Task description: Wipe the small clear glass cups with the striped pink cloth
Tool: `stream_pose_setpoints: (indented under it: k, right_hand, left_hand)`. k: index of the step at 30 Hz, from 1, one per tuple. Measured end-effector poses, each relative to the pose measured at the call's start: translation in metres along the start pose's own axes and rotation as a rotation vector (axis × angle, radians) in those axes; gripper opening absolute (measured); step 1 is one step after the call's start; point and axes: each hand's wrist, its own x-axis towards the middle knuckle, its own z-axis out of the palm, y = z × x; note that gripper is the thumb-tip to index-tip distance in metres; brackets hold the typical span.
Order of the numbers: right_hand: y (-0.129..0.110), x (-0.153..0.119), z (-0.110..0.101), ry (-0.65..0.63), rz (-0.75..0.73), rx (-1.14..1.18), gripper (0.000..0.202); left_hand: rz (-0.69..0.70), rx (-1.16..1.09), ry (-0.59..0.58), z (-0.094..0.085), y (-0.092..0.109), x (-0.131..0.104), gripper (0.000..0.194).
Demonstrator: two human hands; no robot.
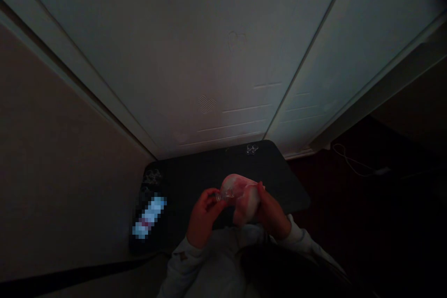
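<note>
A rounded pink-and-white object [240, 191] is between my hands, above the dark table; its kind cannot be made out in the dim light. Part of its surface looks shiny and see-through, like plastic. My right hand [272, 212] grips its right side, thumb near the upper edge. On the other side, my left hand [204, 214] has curled fingers pinching a small clear piece [219, 195] at the object's left edge. Whether that piece is joined to the object is unclear.
The dark table [195, 172] stands against white panels [209, 56]. Small clear ring-shaped pieces [252, 149] lie at its back right, and similar clear pieces [152, 177] at the left. A lit, pixelated screen [149, 218] is at the left edge. A white cable [352, 163] lies right.
</note>
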Motion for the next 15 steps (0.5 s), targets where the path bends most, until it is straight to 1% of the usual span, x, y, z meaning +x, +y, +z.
stream_pose_setpoints:
  k: [2, 4, 6, 9, 15]
  right_hand:
    - [0.000, 0.002, 0.008, 0.053, 0.023, 0.153, 0.065]
    - [0.000, 0.003, 0.016, 0.032, -0.002, 0.206, 0.061]
    - [0.001, 0.002, 0.020, 0.000, -0.054, 0.189, 0.058]
    - [0.005, -0.001, 0.023, 0.006, -0.091, 0.162, 0.061]
    - [0.009, 0.000, 0.024, 0.047, 0.012, 0.065, 0.039]
  left_hand:
    - [0.016, -0.008, 0.015, 0.004, -0.001, 0.002, 0.033]
    - [0.013, -0.021, 0.019, 0.008, -0.002, 0.003, 0.032]
    - [0.001, -0.048, 0.019, 0.012, -0.003, 0.003, 0.032]
    - [-0.033, -0.095, 0.019, 0.016, -0.007, 0.003, 0.031]
    - [-0.100, -0.180, -0.008, 0.014, -0.024, 0.005, 0.031]
